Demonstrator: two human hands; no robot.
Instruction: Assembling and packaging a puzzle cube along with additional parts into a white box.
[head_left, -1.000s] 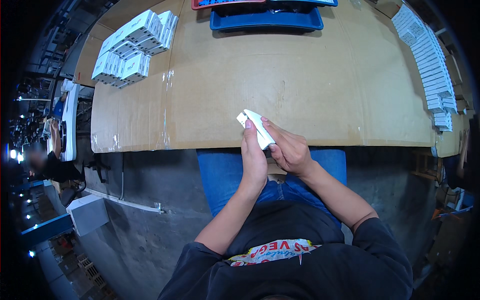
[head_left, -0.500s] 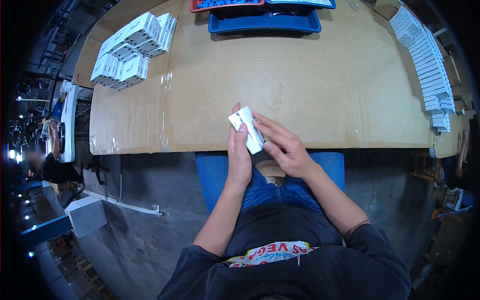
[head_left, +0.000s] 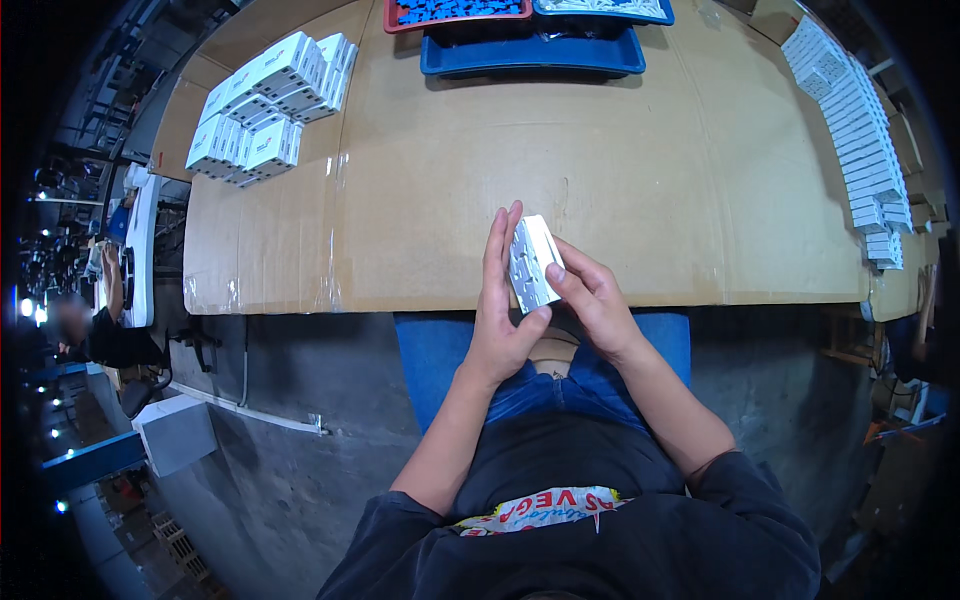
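A small white box point(head_left: 534, 262), with grey-patterned and plain white faces showing, is held tilted between my two hands just above the table's near edge. My right hand point(head_left: 600, 305) grips it from the right, thumb on the near right part and fingers behind it. My left hand point(head_left: 503, 320) cradles its left side, fingers stretched up along it and the thumb at its lower corner. The left fingertips partly show past the box; the far side of the box is hidden.
The table point(head_left: 440, 190) is covered in taped cardboard. White boxes point(head_left: 270, 90) are stacked at the left, and a long row of white boxes point(head_left: 850, 130) lines the right. At the back stand a blue tray point(head_left: 530, 58), a red bin point(head_left: 460, 12) of blue pieces and a blue bin point(head_left: 600, 12) of white pieces.
The box has turned over in my hands and moved slightly right, showing a grey-patterned face. My left thumb has slid from its face to its lower corner; my right thumb has moved up onto it.
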